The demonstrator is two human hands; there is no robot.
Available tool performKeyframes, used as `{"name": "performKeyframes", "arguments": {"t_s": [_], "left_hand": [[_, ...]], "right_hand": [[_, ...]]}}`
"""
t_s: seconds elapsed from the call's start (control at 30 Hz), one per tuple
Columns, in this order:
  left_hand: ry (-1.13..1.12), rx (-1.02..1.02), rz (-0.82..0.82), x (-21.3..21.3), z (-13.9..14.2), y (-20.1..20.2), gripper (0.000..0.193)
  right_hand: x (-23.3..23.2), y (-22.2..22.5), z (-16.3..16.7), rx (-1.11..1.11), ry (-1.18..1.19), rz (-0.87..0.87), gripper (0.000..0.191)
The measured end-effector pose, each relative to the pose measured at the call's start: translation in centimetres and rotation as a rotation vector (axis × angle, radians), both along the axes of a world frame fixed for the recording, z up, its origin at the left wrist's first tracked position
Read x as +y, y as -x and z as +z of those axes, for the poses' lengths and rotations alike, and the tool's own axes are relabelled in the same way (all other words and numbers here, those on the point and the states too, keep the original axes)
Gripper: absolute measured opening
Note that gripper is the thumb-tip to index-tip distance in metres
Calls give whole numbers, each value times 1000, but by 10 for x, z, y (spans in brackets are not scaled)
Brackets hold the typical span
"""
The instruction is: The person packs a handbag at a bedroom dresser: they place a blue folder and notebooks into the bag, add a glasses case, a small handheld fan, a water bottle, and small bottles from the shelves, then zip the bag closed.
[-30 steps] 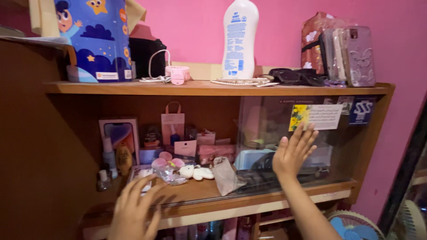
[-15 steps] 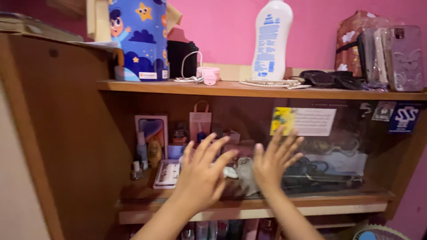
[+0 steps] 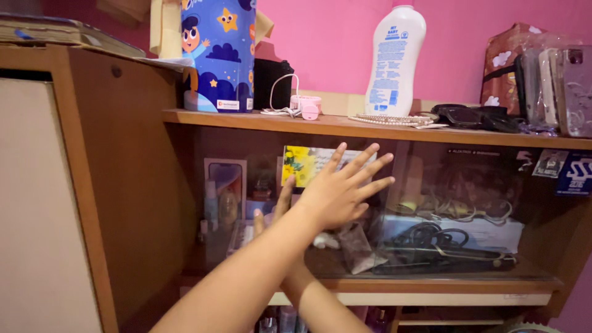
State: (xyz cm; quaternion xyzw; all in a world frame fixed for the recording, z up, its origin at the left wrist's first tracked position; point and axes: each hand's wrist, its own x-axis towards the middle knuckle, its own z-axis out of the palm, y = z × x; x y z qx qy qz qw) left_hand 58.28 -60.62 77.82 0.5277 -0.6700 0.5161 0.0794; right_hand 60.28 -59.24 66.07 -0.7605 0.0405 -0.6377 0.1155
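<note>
My left hand (image 3: 336, 197) lies flat with its fingers spread on the sliding glass door (image 3: 444, 203) of a wooden cabinet, just right of a yellow flower sticker (image 3: 299, 165) on the glass. The left forearm crosses over my right hand (image 3: 285, 196), which is mostly hidden; two of its raised fingers show against the same pane. Neither hand holds anything. Behind the glass lie black cables and a black hair tool (image 3: 444, 246), and a phone box (image 3: 225, 179) stands at the left with small bottles beside it.
The shelf above carries a blue cartoon canister (image 3: 219, 55), a white lotion bottle (image 3: 394, 61), a pink gadget with a white cord (image 3: 306, 105), black sunglasses (image 3: 475, 117) and phone cases (image 3: 555, 86). The cabinet's wooden side panel (image 3: 117, 185) stands at the left.
Both hands have moved left along the glass, and the pane with its flower sticker has slid left with them. My left hand rose from below and now crosses over the right.
</note>
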Motion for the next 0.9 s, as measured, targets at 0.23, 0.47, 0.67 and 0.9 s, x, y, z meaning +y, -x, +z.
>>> {"name": "performKeyframes", "arguments": {"t_s": [0.23,0.47,0.67,0.9], "left_hand": [[12,-124,-18,0,8,-44,73],[25,-151,-36,6,8,-60,70],[25,-126,-83,18,10,-70,67],[26,-147,19,46,14,-86,65]], "right_hand": [[-11,-12,-15,239,200,-240,86],[-13,-21,-22,227,248,-350,89],[13,-12,-6,348,144,-288,92],[37,-11,15,574,17,-276,88]]}}
